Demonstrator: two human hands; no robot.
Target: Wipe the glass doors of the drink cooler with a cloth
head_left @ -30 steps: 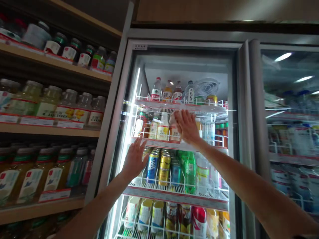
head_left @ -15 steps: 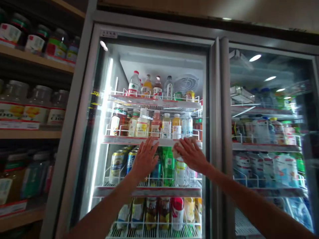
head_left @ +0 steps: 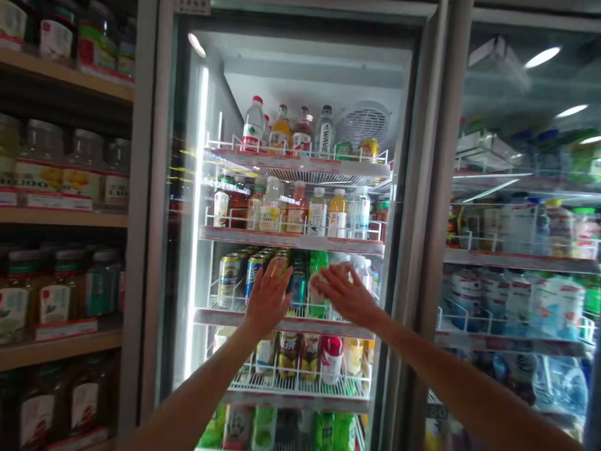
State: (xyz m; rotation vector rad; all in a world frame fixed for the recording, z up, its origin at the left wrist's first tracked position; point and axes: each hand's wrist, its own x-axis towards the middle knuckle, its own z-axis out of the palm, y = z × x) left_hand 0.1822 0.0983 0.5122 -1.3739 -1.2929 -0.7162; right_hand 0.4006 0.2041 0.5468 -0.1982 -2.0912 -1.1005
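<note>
My left hand (head_left: 268, 294) is open, fingers spread, flat against or just in front of the glass door (head_left: 394, 75) of a lit drinks fridge. To its right, my right hand (head_left: 350, 297) has its fingers over a pale crumpled cloth (head_left: 318, 287) at the glass. Most of that cloth is hidden beneath the fingers. Beyond the hands, a blue-and-silver can (head_left: 253, 274) and a green bottle (head_left: 319, 260) stand on a wire shelf. Above them is a row of juice bottles (head_left: 295, 210).
A second glass-doored fridge (head_left: 521, 254) with bottles stands at right, beyond the metal door frame (head_left: 429, 163). At left, wooden shelves (head_left: 66, 216) hold jars and bottles. Lower fridge shelves carry more cans (head_left: 287, 354).
The view has tipped down and shifted closer, so lower shelves now show. Both hands are lower on the glass; the cloth in my right hand has moved down too.
</note>
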